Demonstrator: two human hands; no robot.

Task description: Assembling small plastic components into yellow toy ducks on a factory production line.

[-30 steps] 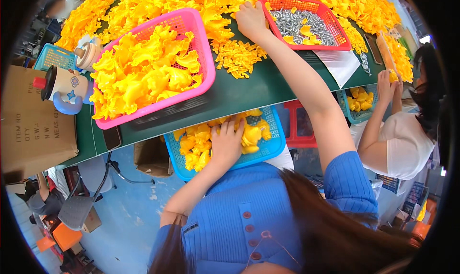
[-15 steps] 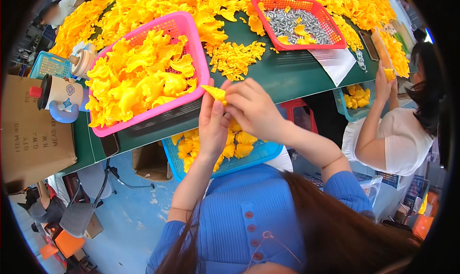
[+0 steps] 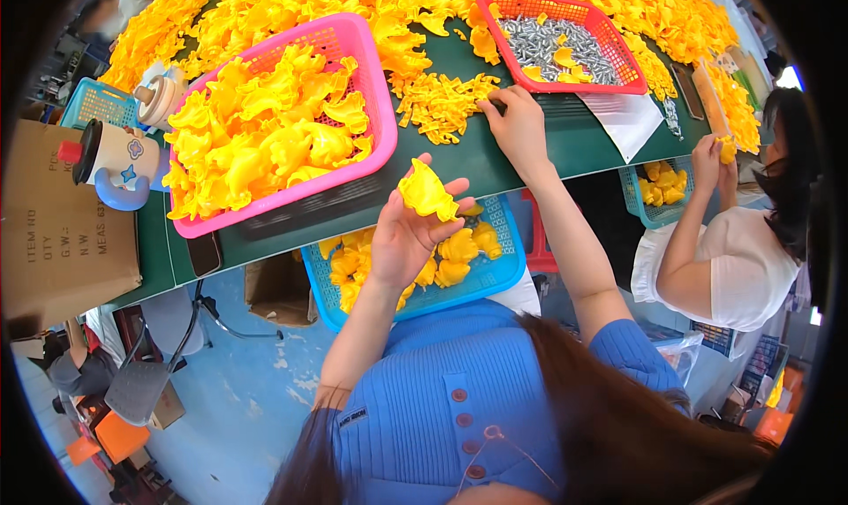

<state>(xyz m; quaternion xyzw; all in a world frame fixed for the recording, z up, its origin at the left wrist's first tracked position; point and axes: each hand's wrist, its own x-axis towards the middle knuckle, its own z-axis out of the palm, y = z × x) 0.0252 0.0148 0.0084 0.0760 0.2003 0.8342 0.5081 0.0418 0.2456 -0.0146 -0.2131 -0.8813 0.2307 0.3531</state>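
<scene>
My left hand is turned palm up near the table's front edge, with its fingers bent around a yellow curved plastic part. My right hand reaches over the green table to the right edge of a heap of small yellow plastic pieces. Its thumb and index finger are drawn together there; whether a piece is pinched between them is too small to tell. Beneath my left hand, a blue basket holds several yellow assembled parts.
A pink basket full of yellow curved parts stands to the left. A red basket of small metal pieces is at the back right. Larger yellow heaps cover the far table. A cup and a phone are at left; a co-worker sits at right.
My hands were together on the yellow part. The right one has let go and moved away to the small-piece heap; the left keeps the part, lower and turned palm up.
</scene>
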